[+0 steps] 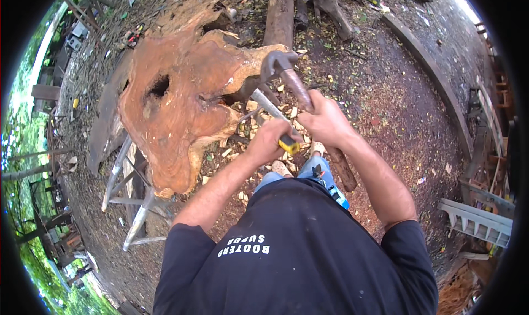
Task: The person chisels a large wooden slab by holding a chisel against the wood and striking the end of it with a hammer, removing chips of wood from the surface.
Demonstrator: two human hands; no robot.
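My left hand (268,141) is closed round a chisel (268,102). The chisel's yellow and black handle end sticks out below my fingers, and its grey blade points away from me toward the notched edge of a large brown wood slab (184,89). Whether the blade tip touches the wood, I cannot tell. In my right hand (326,120) is a claw hammer (296,86), gripped partway along its worn wooden handle. Its dark head is raised over the slab's right edge, beyond the chisel. The slab has an irregular outline and a dark hole (158,87).
Pale wood chips (225,154) litter the ground round my feet (281,168). Metal legs (138,218) show beneath the slab's left side. A log (279,15) lies beyond it, a long curved plank (435,78) at right. A white slatted piece (476,222) sits at far right.
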